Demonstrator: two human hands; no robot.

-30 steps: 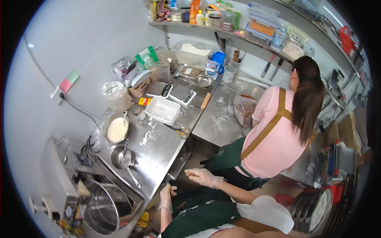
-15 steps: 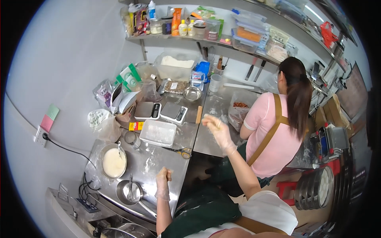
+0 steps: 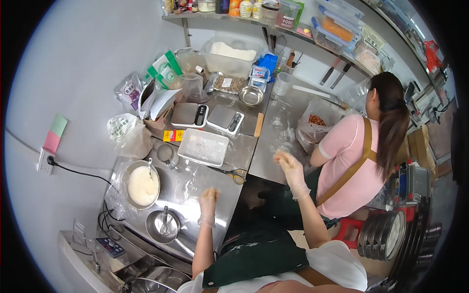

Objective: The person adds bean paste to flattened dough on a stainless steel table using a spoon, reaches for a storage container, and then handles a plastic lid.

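Observation:
Both my hands wear clear plastic gloves and are raised in the air at chest height. My left hand [image 3: 209, 200] is closed, fingers curled together, above the near right part of the steel table [image 3: 188, 195]. Below and left of it lie a steel saucepan [image 3: 154, 227] with a whisk [image 3: 165, 225] and a bowl of pale batter [image 3: 143, 185]. My right hand [image 3: 290, 166] is closed too, fingers bent in, near the edge of the second steel table [image 3: 273, 163]. Anything inside either hand is hidden or too small to make out.
A white tray [image 3: 203, 147], two kitchen scales [image 3: 189, 115], scissors [image 3: 238, 177] and a metal bowl [image 3: 251, 95] sit on the left table. A person in a pink shirt [image 3: 349, 166] stands close on my right, beside a bag of reddish-brown bits [image 3: 312, 128]. Stacked steamers [image 3: 383, 234] stand behind.
My right hand has come lower and a little rightward, its fingers more curled. My left hand has risen slightly. The whole view has shifted, with the shelf now higher in the picture.

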